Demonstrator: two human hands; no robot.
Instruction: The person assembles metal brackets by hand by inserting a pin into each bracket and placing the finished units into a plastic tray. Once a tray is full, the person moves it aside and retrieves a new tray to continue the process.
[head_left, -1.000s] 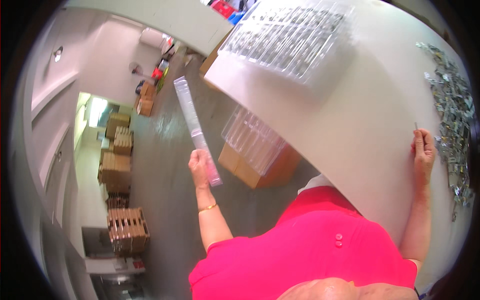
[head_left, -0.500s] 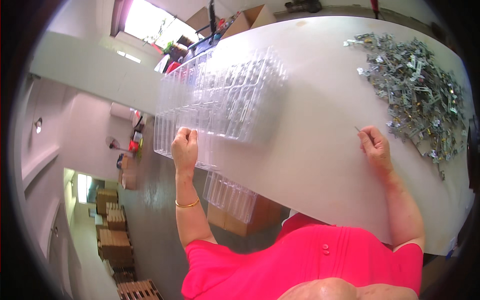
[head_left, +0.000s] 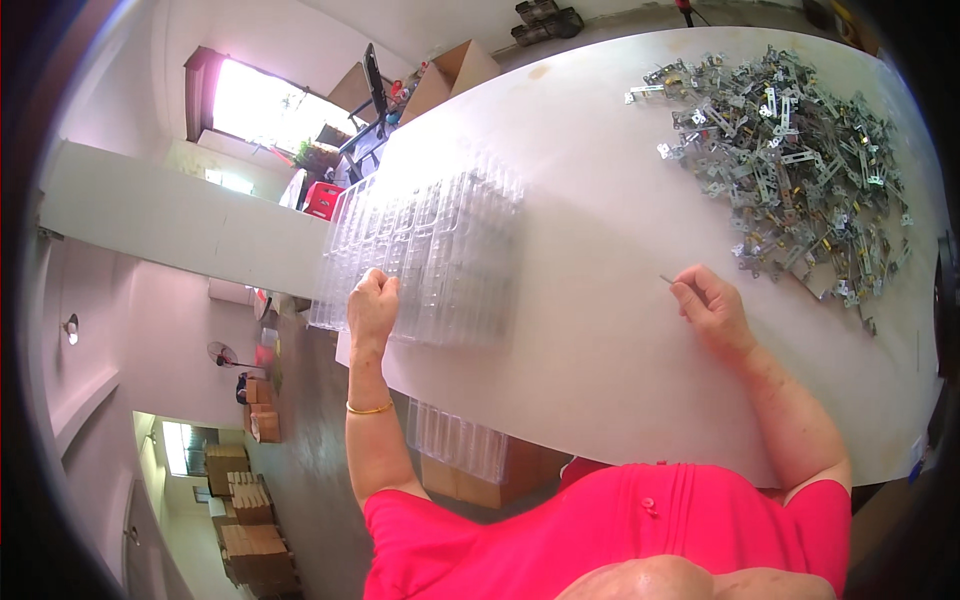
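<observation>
At your far left, a standing fan [head_left: 222, 355] is beyond the table, with stacked cardboard cartons [head_left: 255, 550] nearer on the floor. Next comes a clear plastic compartment tray [head_left: 336, 292], its left end jutting past the table's edge. Your left hand [head_left: 373, 308] has its grip closed on the tray's near side, fingers curled in (a gold bracelet [head_left: 370, 408] circles that wrist). Just right of this is a stack of similar clear trays [head_left: 470, 262] on the table; glare hides what their compartments hold. Below the table edge, another clear tray [head_left: 457, 440] sits on a brown carton [head_left: 465, 482]. Across the bare white middle of the table [head_left: 590, 350], a small thin piece [head_left: 667, 280] pokes out from your right hand [head_left: 714, 308], whose grip is pinched on it, thumb against forefinger. Farthest right, a loose heap of metal fittings [head_left: 800, 175] spreads over the table, near that hand but apart from it.
</observation>
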